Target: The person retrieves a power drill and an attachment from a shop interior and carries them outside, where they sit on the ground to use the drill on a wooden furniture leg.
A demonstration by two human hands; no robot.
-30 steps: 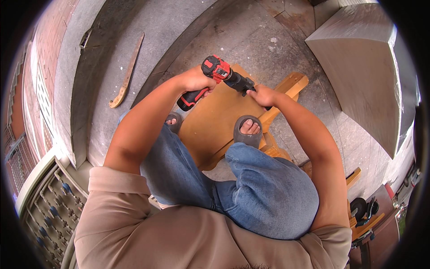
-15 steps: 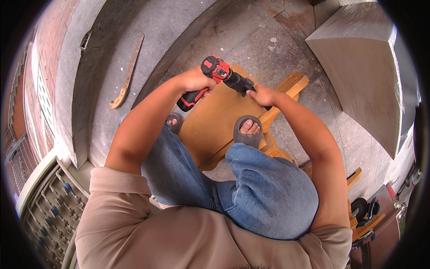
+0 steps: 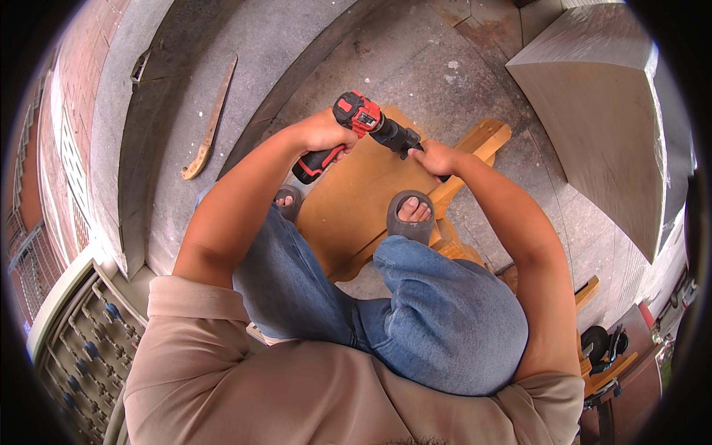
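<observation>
My left hand (image 3: 328, 134) is wrapped round the pistol grip of a red and black cordless drill (image 3: 365, 117), its battery end poking out below the fist. The drill lies sideways over a yellow-brown wooden piece (image 3: 345, 194), with its front pointing right. At that front end my right hand (image 3: 436, 158) is closed round a black side handle (image 3: 444, 179), whose tip shows under the fingers. What the drill's nose touches is hidden by this hand. Under my sandalled foot (image 3: 411, 213) is the wooden piece; a wooden leg or beam (image 3: 482, 139) sticks out at its right.
A handsaw (image 3: 211, 126) with a wooden handle lies on the grey ledge (image 3: 178, 81) at left. A large wrapped grey box (image 3: 593, 111) stands at the right. Pipes with blue-handled valves (image 3: 93, 348) are at lower left, and wooden pieces and tools (image 3: 604, 356) at lower right.
</observation>
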